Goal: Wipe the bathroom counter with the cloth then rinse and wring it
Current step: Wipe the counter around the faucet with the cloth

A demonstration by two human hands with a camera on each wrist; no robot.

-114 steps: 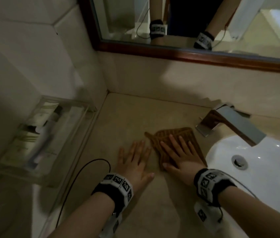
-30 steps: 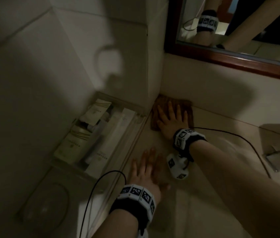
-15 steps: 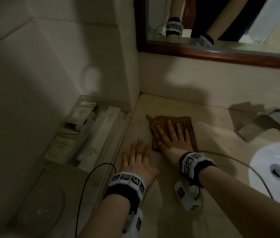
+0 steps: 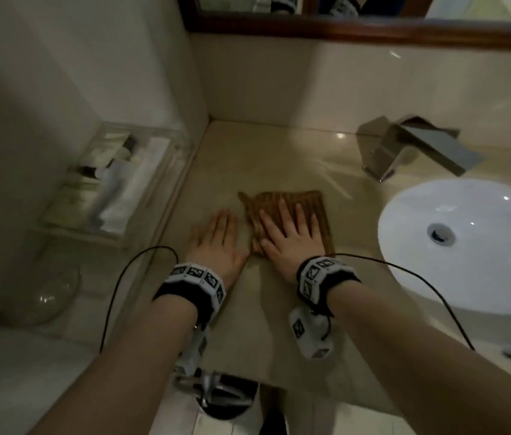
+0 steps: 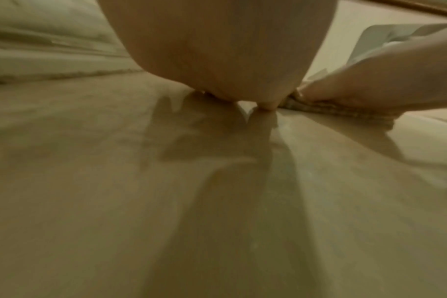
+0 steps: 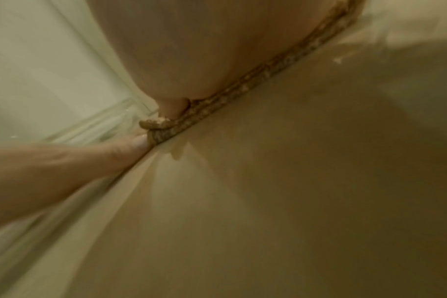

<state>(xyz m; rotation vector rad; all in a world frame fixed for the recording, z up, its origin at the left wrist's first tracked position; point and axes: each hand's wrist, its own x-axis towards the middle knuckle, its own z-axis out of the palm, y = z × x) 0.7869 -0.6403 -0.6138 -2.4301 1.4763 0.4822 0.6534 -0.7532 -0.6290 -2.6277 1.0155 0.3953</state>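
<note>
A brown ribbed cloth (image 4: 316, 204) lies flat on the beige counter (image 4: 266, 152), left of the sink. My right hand (image 4: 288, 233) presses on the cloth with straight, spread fingers; the right wrist view shows the cloth's edge (image 6: 242, 84) squeezed under the palm. My left hand (image 4: 216, 237) rests flat on the bare counter just left of the cloth, fingers straight. In the left wrist view the left palm (image 5: 217, 50) fills the top, with the right hand (image 5: 370, 76) on the cloth (image 5: 345, 110) to its right.
A white oval sink (image 4: 473, 243) with a drain sits at the right. A square metal faucet (image 4: 414, 146) stands behind it. A clear tray of toiletries (image 4: 116, 180) is at the left by the wall. A mirror (image 4: 357, 20) hangs above. A glass (image 4: 50, 293) stands lower left.
My right hand has slid the cloth from the back corner toward me and to the right, near the sink. My left hand stays flat on the counter beside it.
</note>
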